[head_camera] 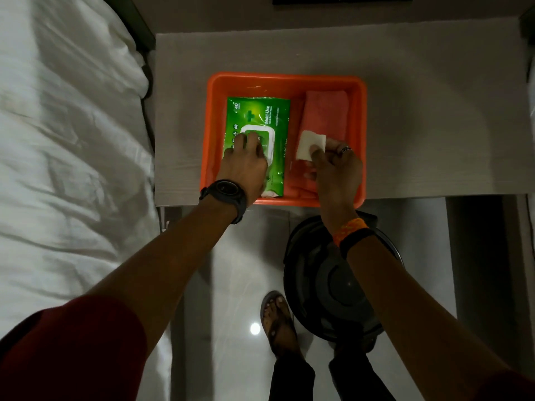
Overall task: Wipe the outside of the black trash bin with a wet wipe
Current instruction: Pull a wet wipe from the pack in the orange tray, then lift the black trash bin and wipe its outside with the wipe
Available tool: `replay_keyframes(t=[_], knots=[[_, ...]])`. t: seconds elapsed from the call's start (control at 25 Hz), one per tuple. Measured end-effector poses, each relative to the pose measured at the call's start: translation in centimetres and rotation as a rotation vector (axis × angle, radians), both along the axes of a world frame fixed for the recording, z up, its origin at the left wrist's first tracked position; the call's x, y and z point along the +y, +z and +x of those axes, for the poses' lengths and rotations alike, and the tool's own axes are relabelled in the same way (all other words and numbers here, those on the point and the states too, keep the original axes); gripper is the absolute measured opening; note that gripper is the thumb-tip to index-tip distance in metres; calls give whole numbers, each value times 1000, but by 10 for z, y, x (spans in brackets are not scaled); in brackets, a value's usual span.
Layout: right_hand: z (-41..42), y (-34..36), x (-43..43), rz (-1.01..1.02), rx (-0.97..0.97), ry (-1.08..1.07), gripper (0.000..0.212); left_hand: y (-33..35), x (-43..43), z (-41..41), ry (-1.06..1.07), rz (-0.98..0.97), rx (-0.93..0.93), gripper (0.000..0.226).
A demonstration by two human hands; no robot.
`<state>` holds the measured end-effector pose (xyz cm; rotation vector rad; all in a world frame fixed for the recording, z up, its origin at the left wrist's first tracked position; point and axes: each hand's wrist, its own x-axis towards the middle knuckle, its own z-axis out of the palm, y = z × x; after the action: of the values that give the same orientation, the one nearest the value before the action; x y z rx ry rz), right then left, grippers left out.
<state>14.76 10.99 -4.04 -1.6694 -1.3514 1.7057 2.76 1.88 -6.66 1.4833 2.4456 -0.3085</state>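
Note:
A green pack of wet wipes [260, 117] lies in an orange tub [286, 81] on the table. My left hand [246, 160] presses flat on the pack's white lid, fingers spread. My right hand [335, 166] pinches a folded white wet wipe [309, 146] above the tub's right side. The black trash bin [324, 287] stands on the floor below the table edge, its round lid facing up, partly hidden by my right forearm.
A folded pink cloth [324, 111] lies in the tub's right half. A bed with white sheets [66, 140] runs along the left. The grey table [434, 125] extends right of the tub. My sandalled foot [278, 319] stands on the glossy floor beside the bin.

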Motion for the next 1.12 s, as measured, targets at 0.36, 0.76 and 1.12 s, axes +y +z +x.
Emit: replay_keyframes(t=[0.36, 0.76, 1.12], knots=[[75, 34, 1, 212, 56, 64, 6, 55, 19, 52, 626, 381, -534, 26], [213, 14, -14, 376, -77, 408, 19, 51, 16, 225, 1325, 675, -1608, 29], [273, -7, -7, -76, 256, -53, 14, 28, 33, 281, 1428, 668, -1759, 32]])
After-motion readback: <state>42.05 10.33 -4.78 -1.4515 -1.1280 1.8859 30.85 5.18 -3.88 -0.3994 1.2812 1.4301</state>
